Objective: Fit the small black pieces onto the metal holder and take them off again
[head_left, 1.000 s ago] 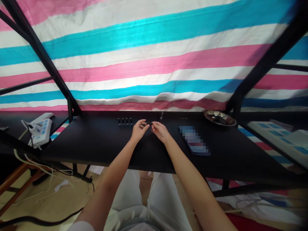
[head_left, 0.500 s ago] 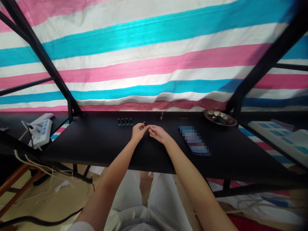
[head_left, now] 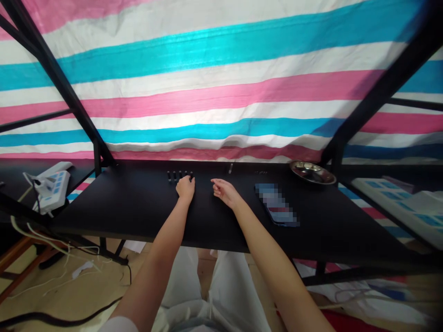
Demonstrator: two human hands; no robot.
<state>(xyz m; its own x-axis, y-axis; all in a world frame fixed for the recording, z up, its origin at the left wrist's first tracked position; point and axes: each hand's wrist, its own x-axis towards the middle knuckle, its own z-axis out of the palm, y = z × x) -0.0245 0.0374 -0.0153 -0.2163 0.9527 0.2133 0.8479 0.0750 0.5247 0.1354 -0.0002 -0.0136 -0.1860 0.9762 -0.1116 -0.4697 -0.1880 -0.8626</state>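
Left hand: mine [head_left: 186, 186], curled at the right end of the row, thumb and finger at the end cylinder [head_left: 191, 174]; I cannot tell whether they grip it.
Right hand: mine [head_left: 224, 191], half curled over the table [head_left: 131, 203], fingertips close together; I cannot tell whether they pinch anything.
Row: four more dark cylinders [head_left: 180, 175] upright, side by side, just left of the end one.
Beyond my hands: a small pale stick [head_left: 230, 168] near the back edge.
To my right: a pixelated slab [head_left: 277, 205], tiny bits [head_left: 261, 173] behind it, then a metal plate [head_left: 328, 177].
Behind: a striped sheet [head_left: 207, 74].
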